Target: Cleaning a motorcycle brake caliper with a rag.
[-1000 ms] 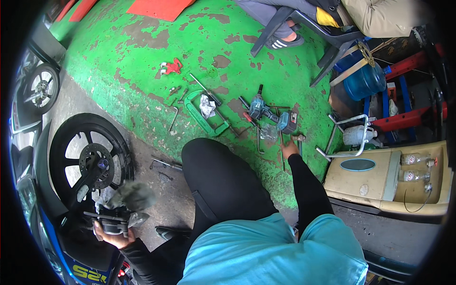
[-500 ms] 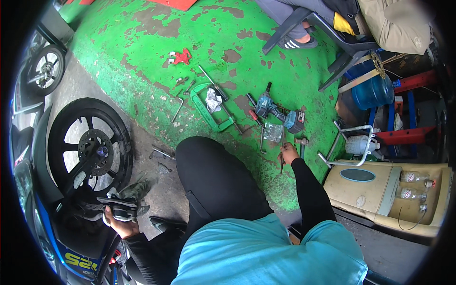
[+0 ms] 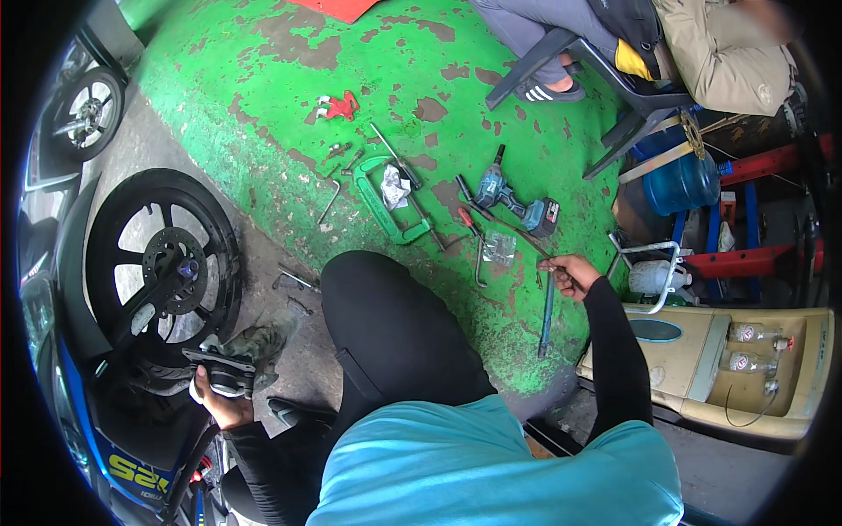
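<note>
My left hand [image 3: 225, 405] grips a dark part with a flat metal plate, which looks like a brake caliper [image 3: 221, 373], beside the motorcycle wheel [image 3: 230, 302] and its brake disc [image 3: 167, 276]. Over the green floor, my right hand [image 3: 572, 276] has its fingers closed around a thin metal rod [image 3: 532, 240] pointing toward the cordless drill [image 3: 500, 195]. A blue-handled hammer [image 3: 545, 320] lies just below that hand, its head hidden. Nearby rest a clear plastic packet [image 3: 501, 249] and a red-handled tool [image 3: 467, 219].
A green C-clamp [image 3: 373, 202], a hex key [image 3: 331, 202] and a red tool [image 3: 338, 106] lie farther off. A seated person [image 3: 724, 61] occupies a dark chair [image 3: 561, 53] at the far right. A beige cabinet [image 3: 675, 359] with bottles stands at right.
My right hand has moved right, and the rod has swung from nearly upright to a slant toward the drill. The hammer's handle now lies lower. My left hand keeps its hold.
</note>
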`<control>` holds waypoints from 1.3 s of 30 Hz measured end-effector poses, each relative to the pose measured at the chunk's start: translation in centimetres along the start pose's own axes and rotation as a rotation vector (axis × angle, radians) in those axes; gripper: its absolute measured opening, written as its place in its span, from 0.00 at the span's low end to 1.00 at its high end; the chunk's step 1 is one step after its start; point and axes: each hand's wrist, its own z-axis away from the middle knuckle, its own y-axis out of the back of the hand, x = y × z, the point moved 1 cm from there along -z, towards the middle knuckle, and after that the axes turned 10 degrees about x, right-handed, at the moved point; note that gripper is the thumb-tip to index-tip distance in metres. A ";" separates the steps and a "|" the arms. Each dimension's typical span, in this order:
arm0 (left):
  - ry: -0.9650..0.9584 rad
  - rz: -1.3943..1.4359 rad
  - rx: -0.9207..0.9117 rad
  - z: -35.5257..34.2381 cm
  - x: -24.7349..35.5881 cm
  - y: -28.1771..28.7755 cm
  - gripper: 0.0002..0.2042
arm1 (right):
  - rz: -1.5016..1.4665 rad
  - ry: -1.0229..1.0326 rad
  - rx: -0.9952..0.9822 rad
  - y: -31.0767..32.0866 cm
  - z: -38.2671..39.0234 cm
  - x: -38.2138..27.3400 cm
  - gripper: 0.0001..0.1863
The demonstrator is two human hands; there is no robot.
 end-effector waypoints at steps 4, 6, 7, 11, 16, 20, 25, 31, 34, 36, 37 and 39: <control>-0.006 -0.002 0.055 0.1 -0.1 -0.3 0.23 | 0.024 0.030 -0.041 -0.9 2.5 -0.7 0.11; -0.010 0.008 0.038 0.2 -0.2 -0.7 0.22 | 0.071 0.111 0.048 -3.2 3.5 0.0 0.12; -0.010 0.014 0.022 0.2 -0.2 -0.7 0.21 | 0.116 0.187 0.142 -4.3 4.1 0.4 0.12; -0.053 0.001 0.044 0.3 -0.4 -0.5 0.20 | -0.001 0.438 0.208 -7.2 2.1 3.0 0.13; -0.060 -0.026 0.015 -0.2 -0.8 0.4 0.21 | 0.252 0.947 0.843 -8.9 -8.7 4.3 0.14; -0.019 -0.031 0.004 -0.5 -1.3 1.0 0.20 | -0.045 1.138 0.822 -9.3 -13.7 1.2 0.12; -0.100 -0.052 0.024 0.0 -1.4 2.2 0.19 | -0.410 1.092 0.524 -9.7 -15.5 -1.3 0.10; -0.205 -0.102 -0.001 -0.1 -1.3 1.4 0.19 | -0.151 1.412 0.625 -8.0 -15.7 -3.4 0.12; -0.062 -0.010 -0.048 0.5 -1.3 2.0 0.18 | -0.163 1.270 0.415 -10.1 -12.5 -4.4 0.12; -0.286 -0.338 0.084 -1.9 -3.5 5.4 0.17 | -0.105 1.297 0.408 -11.8 -8.7 -5.0 0.12; -0.321 -0.433 0.137 -0.5 -3.0 1.6 0.14 | -0.122 1.326 0.433 -12.8 -5.6 -5.0 0.11; -0.097 0.077 0.023 -0.2 -2.1 -1.7 0.16 | -0.238 1.113 0.079 -13.4 -1.4 -5.3 0.12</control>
